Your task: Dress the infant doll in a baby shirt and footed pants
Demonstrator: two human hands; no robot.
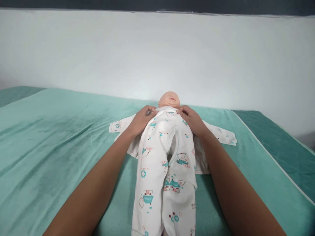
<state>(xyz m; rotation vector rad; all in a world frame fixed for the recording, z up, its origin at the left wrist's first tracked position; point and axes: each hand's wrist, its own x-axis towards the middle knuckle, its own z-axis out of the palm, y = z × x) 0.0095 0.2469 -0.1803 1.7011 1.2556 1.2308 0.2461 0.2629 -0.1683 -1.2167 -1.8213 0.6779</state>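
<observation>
A baby doll [169,99] lies on its back with its head toward the wall. White printed baby pants [150,157] with an open crotch cover its body and legs, their top edge pulled up to the chest. Under them spreads a matching white baby shirt [222,132], both sleeves stretched out sideways. My left hand [144,119] pinches the pants' top edge at its left side, thumb and fingers closed. Opposite it, my right hand [192,119] grips the same edge near the doll's neck. The doll's feet are out of view.
A wrinkled light green sheet [61,141] lies beneath the doll. Darker green fabric [280,144] shows along the right, past a pale seam. Close behind the doll's head stands a white wall [147,52], with a dark band across its top.
</observation>
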